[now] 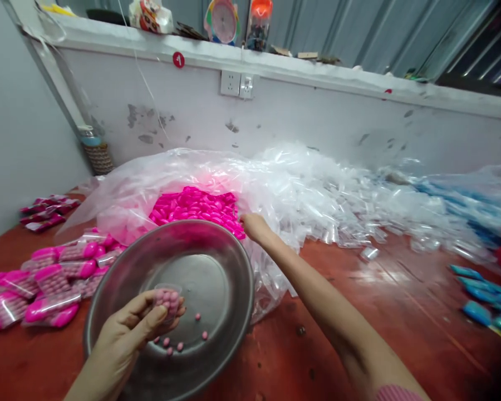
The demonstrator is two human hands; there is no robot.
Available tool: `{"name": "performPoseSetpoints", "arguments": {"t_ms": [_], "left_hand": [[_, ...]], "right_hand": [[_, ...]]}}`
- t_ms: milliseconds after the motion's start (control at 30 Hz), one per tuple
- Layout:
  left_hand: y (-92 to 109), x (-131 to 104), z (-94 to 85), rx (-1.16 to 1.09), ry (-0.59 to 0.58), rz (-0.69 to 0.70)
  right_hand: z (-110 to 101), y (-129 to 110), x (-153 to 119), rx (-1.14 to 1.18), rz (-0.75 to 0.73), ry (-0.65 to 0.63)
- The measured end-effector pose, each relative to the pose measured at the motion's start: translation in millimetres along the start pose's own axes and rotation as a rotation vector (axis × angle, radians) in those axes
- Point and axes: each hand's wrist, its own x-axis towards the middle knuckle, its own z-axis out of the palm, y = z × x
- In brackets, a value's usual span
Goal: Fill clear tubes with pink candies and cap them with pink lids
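Observation:
My left hand [129,328] is closed around a small clear plastic container [167,303] packed with pink beads, held over a wide metal basin [244,328]. Several loose pink beads [180,346] lie on the basin's floor. At the right edge of a heap of bright pink plastic caps [192,205] is my right hand [254,227]. Its fingers are bent together against the caps; what they grip, if anything, is hidden. The heap sits in a clear plastic bag [129,167] behind the basin.
Filled containers with pink caps [52,278] are piled at left, near dark pink packets [48,211]. Many clear empty containers [338,206] spill from plastic at the back. Blue pieces [484,295] lie at right on the red table [338,312]. A shelf [317,69] runs along the wall.

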Motion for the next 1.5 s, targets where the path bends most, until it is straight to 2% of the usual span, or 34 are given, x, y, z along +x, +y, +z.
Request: {"name": "performPoseSetpoints", "arguments": {"t_ms": [100, 233, 367, 467, 533, 633, 700, 800, 867, 967, 1033, 1100, 1167, 1233, 1400, 1500], "left_hand": [[-1, 0, -2.0, -0.008, -0.036, -0.006], [-4, 0, -4.6, -0.03, -0.054, -0.021], [-2, 1, -4.9, -0.049, -0.047, 0.02], [2, 0, -3.6, -0.057, -0.066, 0.056], [6, -3, 0.1, -0.06, -0.078, 0.084], [10, -9, 12.8, -0.09, -0.114, 0.111], [10, -13, 24.7, -0.145, -0.148, 0.119], [5, -16, 40.4, -0.275, -0.177, 0.124], [0, -17, 45.0, -0.352, -0.155, 0.115], [-5, -18, 42.5, -0.393, -0.114, 0.073], [-5, -20, 37.3, -0.393, -0.129, 0.042], [-3, -23, 32.1, -0.391, -0.175, 0.017], [1, -25, 28.0, -0.398, -0.226, -0.007], [4, -26, 24.8, -0.418, -0.263, -0.023], [4, -29, 19.2, -0.492, -0.329, -0.039], [5, -31, 17.6, -0.46, -0.391, 0.019]], "right_hand": [[19, 1, 25, 0.016, 0.054, -0.071], [28, 9, 28, 0.092, 0.087, -0.067], [9, 14, 7, 0.269, 0.05, 0.024], [-13, 10, -21, 0.446, -0.021, 0.051], [-25, 1, -45, 0.623, -0.081, 0.023], [-34, -28, -84, 1.136, -0.117, -0.108], [-32, -53, -106, 1.449, -0.073, -0.192], [-19, -88, -133, 1.605, 0.012, -0.212], [-8, -102, -144, 1.557, 0.019, -0.189], [1, -107, -153, 1.217, -0.058, -0.046], [0, -103, -155, 0.98, -0.191, 0.12], [-6, -97, -156, 0.832, -0.439, 0.22], [-16, -92, -157, 0.739, -0.726, 0.188], [-25, -91, -159, 0.667, -0.902, 0.114], [-32, -94, -163, 0.64, -0.973, 0.107], [-26, -97, -162, 0.669, -0.951, 0.125]]}}
